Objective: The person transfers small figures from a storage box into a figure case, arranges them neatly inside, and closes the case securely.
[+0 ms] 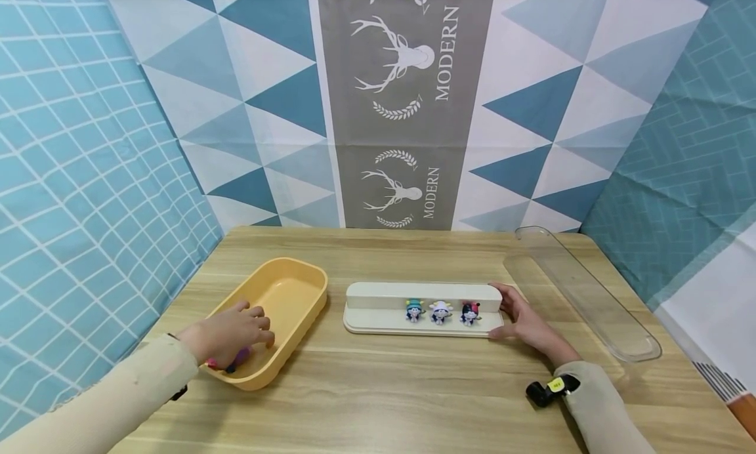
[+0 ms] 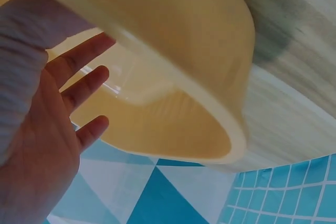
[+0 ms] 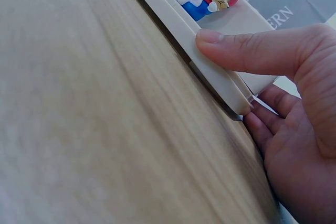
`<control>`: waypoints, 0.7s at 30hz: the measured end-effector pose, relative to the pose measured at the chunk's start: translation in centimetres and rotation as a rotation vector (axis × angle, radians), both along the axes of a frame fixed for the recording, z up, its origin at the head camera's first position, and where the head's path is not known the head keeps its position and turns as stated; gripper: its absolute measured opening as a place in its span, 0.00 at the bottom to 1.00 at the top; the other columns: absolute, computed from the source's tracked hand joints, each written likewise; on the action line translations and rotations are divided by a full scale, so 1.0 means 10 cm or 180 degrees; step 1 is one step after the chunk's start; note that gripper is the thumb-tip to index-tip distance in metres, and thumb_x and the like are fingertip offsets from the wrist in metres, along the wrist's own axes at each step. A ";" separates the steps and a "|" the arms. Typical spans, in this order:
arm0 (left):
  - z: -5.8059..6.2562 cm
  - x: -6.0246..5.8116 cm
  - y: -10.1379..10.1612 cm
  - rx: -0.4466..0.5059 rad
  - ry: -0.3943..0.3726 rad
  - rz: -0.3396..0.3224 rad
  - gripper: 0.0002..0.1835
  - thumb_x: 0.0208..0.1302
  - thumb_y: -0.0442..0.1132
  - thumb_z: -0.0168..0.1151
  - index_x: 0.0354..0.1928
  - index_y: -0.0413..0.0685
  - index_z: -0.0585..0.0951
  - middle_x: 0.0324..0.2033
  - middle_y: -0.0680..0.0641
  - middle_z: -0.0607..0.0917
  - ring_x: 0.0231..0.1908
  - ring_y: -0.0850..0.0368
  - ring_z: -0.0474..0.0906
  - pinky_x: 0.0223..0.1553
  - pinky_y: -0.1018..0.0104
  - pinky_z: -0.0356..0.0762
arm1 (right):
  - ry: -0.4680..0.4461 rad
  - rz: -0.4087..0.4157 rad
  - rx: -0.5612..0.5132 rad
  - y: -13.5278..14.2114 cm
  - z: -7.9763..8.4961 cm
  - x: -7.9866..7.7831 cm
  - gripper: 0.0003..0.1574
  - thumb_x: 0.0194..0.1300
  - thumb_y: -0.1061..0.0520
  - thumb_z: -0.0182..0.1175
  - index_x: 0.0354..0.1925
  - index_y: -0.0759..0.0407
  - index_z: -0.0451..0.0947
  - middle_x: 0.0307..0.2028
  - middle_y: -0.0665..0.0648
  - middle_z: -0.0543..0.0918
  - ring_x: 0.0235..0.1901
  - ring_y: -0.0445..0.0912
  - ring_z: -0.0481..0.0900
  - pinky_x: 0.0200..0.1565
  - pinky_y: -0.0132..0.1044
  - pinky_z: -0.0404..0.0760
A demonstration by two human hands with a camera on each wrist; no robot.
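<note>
My left hand (image 1: 233, 332) hovers over the near end of a yellow-orange plastic tray (image 1: 323, 287), fingers loosely spread with nothing between them. Beneath it, partly hidden, lie small pink and purple pieces (image 1: 239, 359). In the left wrist view the fingers (image 2: 86, 90) reach over the tray's rim. My right hand (image 1: 528, 319) grips the right end of a cream two-step display stand (image 1: 378, 316), thumb on the front edge and fingers behind the end. On the stand's lower step are three figurines: one teal-hatted (image 1: 414, 311), one white-hatted (image 1: 440, 311), one in red and black (image 1: 470, 313).
A long clear plastic cover (image 1: 590, 293) lies slantwise on the wooden table (image 1: 384, 395) at the right. Patterned cloth (image 1: 407, 113) hangs behind the table's back edge, with a blue gridded sheet (image 1: 77, 178) at the left.
</note>
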State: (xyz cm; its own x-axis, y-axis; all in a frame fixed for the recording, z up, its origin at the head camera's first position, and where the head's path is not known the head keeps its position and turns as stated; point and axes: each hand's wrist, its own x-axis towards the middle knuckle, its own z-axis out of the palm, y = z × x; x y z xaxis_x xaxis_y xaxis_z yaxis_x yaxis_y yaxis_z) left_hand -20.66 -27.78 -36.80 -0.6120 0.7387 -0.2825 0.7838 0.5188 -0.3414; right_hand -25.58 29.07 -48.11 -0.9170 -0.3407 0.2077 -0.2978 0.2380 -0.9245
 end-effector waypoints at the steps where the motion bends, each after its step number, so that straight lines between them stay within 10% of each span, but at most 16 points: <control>1: -0.01 0.01 -0.01 -0.0005 0.0001 -0.0002 0.24 0.45 0.35 0.76 0.42 0.68 0.79 0.36 0.59 0.77 0.40 0.56 0.70 0.42 0.56 0.68 | 0.0026 0.0016 -0.0004 0.00 0.00 0.00 0.62 0.43 0.72 0.77 0.71 0.69 0.53 0.64 0.71 0.68 0.57 0.29 0.67 0.58 0.20 0.62; 11: -0.05 0.03 -0.04 0.0053 0.0009 -0.0094 0.20 0.46 0.33 0.75 0.28 0.63 0.72 0.27 0.60 0.66 0.32 0.59 0.64 0.33 0.62 0.60 | -0.0002 0.0012 -0.0003 0.00 0.02 0.02 0.62 0.44 0.72 0.76 0.71 0.69 0.53 0.65 0.73 0.66 0.57 0.28 0.66 0.58 0.20 0.61; 21: -0.06 0.02 -0.07 0.0230 -0.0343 0.0284 0.24 0.35 0.28 0.75 0.25 0.63 0.73 0.24 0.62 0.66 0.28 0.62 0.66 0.31 0.63 0.60 | -0.0024 0.0012 -0.0017 -0.01 0.03 0.03 0.61 0.44 0.72 0.76 0.71 0.70 0.53 0.65 0.73 0.66 0.57 0.28 0.67 0.58 0.20 0.61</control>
State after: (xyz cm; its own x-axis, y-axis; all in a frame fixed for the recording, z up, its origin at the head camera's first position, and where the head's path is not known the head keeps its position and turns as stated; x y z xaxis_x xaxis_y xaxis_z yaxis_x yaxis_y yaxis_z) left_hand -20.51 -28.43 -37.40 -0.6451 0.7035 -0.2981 0.7636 0.6082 -0.2170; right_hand -25.31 28.95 -47.79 -0.9172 -0.3430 0.2026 -0.2917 0.2321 -0.9279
